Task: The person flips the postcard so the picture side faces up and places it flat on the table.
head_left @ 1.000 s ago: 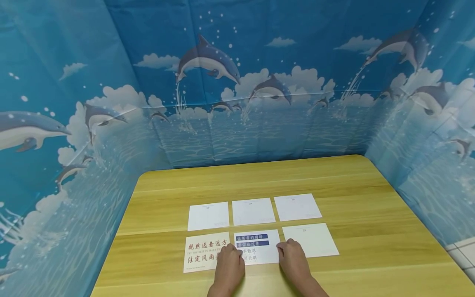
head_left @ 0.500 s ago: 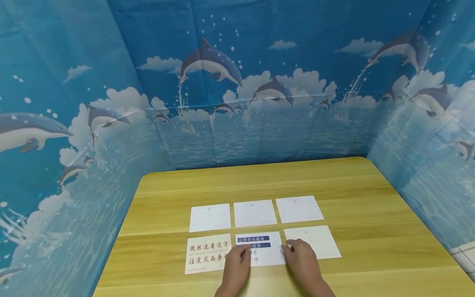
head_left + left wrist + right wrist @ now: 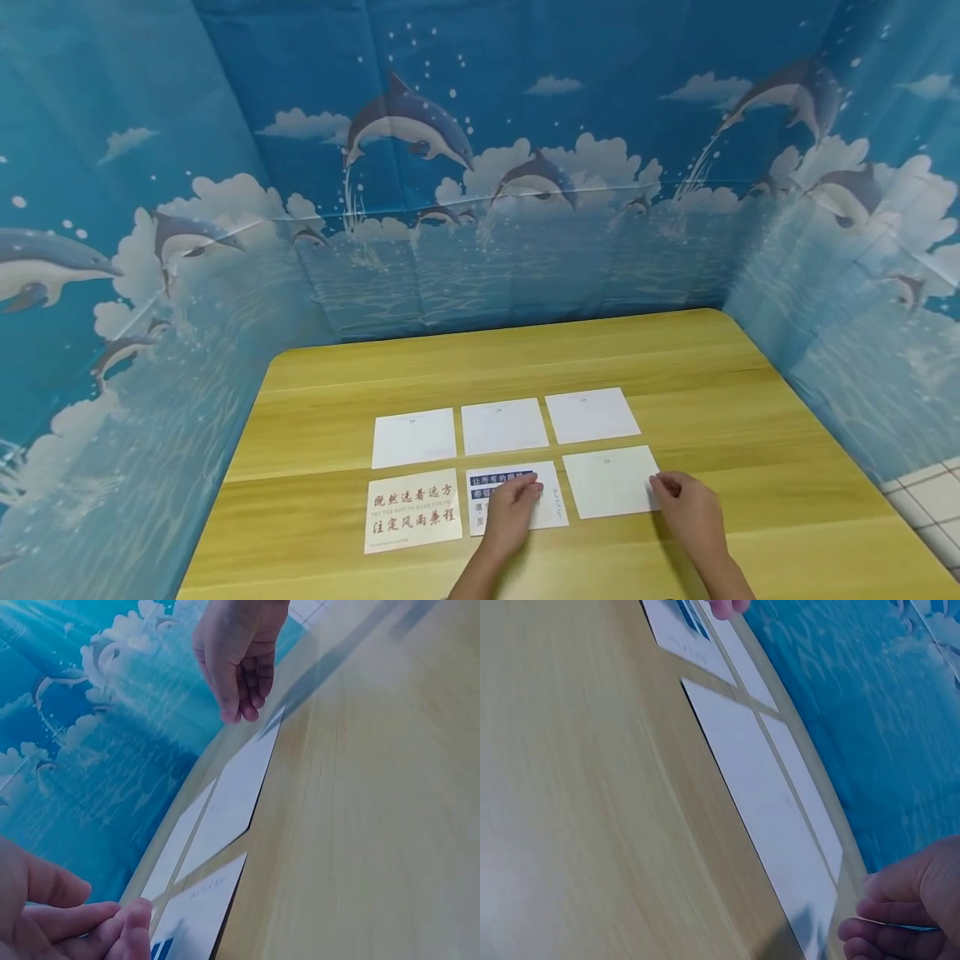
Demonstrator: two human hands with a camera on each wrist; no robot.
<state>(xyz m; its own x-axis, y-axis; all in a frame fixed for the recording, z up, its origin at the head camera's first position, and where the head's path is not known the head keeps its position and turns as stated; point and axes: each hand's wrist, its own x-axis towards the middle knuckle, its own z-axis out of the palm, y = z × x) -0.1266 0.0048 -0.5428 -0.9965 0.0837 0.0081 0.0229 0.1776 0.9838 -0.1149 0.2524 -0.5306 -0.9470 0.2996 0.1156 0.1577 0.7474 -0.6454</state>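
Note:
My left hand [image 3: 513, 512] hovers over the middle front card [image 3: 553, 500], which shows blue bars and printed characters. Its fingers are loosely bent with nothing between them, and it hides part of the print. At the right edge of the front-right cream card [image 3: 609, 483] is my right hand [image 3: 692, 508]. In the right wrist view that hand [image 3: 907, 907] stands beside the card's corner, thumb and fingers slightly apart and holding nothing. The front-left card [image 3: 412, 510] carries large red characters and lies flat.
Three mostly blank white cards lie in a back row: left [image 3: 414, 439], middle [image 3: 504, 427] and right [image 3: 592, 417]. All rest on a yellow wooden table [image 3: 315, 433] with rounded far corners. A dolphin-printed blue curtain [image 3: 480, 275] surrounds the far sides.
Both hands have come off the edges of the blue-barred card. My right hand has moved right to the cream card's far edge; the left has shifted right, over the blue-barred card.

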